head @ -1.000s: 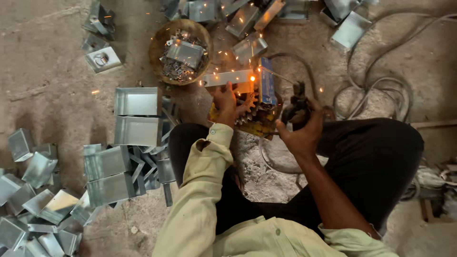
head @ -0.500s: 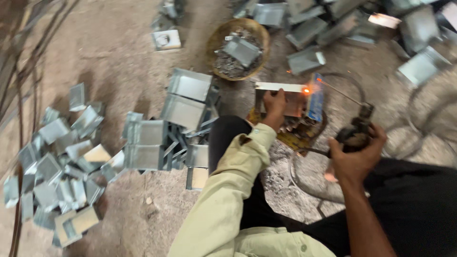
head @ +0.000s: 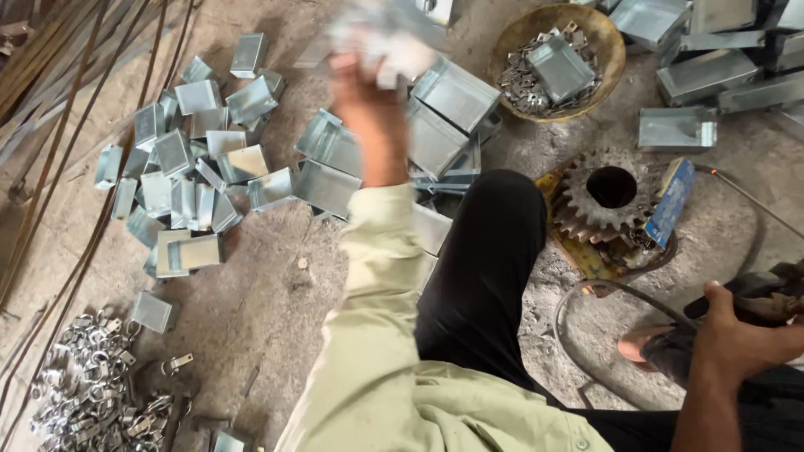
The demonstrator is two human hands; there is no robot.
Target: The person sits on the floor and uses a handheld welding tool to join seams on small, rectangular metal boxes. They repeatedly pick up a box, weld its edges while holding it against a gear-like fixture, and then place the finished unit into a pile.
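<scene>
My left hand [head: 367,105] is raised at the top centre and grips a blurred grey sheet-metal box [head: 387,38], held above the stacked boxes [head: 435,117]. At the lower right, beside my dark trouser leg, my right hand [head: 741,339] is closed around a dark welding electrode holder [head: 775,293]. A thin rod [head: 741,192] runs from the holder toward a blue block [head: 672,201]. That block stands next to a rusty toothed gear [head: 607,197], which lies on the ground with nothing on top of it.
A round basket [head: 607,42] holds small metal scraps and one box. Several flat metal boxes [head: 188,167] lie scattered at the left. Shiny small clips [head: 84,389] are heaped at the lower left. Long rods [head: 50,125] run along the left edge, and a cable [head: 599,289] loops by my leg.
The sparks at the gear have stopped. My left hand has lifted the box off the gear and swung it up and to the left. My right hand has drawn the holder back.
</scene>
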